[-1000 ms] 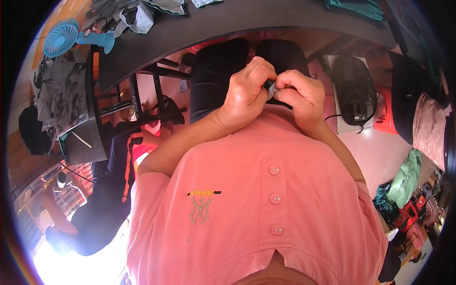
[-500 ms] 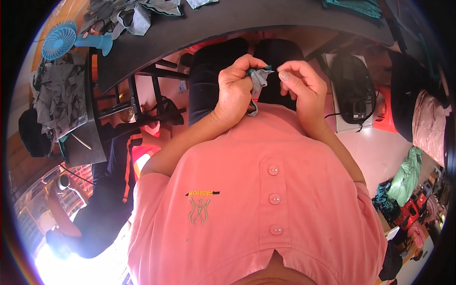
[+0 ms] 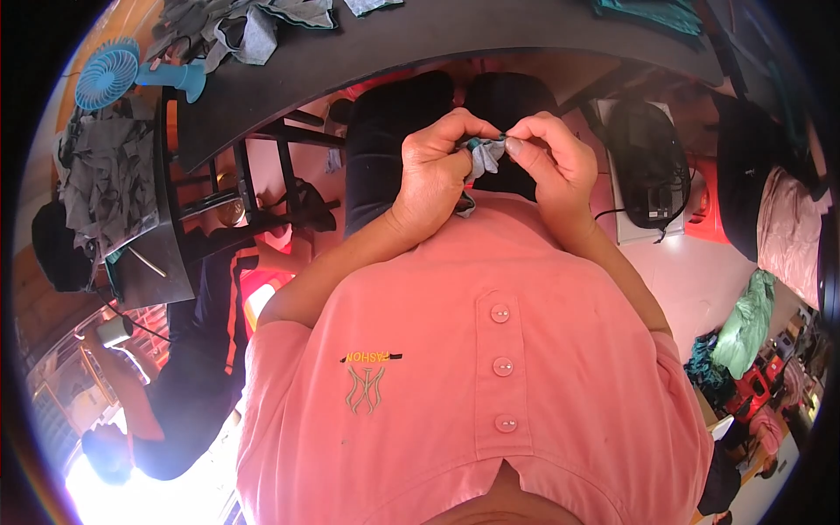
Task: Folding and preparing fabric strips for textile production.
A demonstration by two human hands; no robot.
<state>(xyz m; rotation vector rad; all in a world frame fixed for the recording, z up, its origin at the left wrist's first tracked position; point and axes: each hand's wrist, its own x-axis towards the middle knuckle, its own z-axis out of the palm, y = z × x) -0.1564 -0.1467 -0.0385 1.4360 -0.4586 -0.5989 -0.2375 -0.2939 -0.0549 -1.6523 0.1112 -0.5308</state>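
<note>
left hand [image 3: 433, 171] with fingers curled tight around a small grey cloth [image 3: 487, 156], right hand [image 3: 564, 166] with thumb and forefinger pinching its edge, cloth held over black trousers [image 3: 394, 131], below a dark table [image 3: 455, 33]

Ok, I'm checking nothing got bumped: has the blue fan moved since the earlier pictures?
No. Against the dark table, the blue fan sits where it did; no shift shows.
</note>
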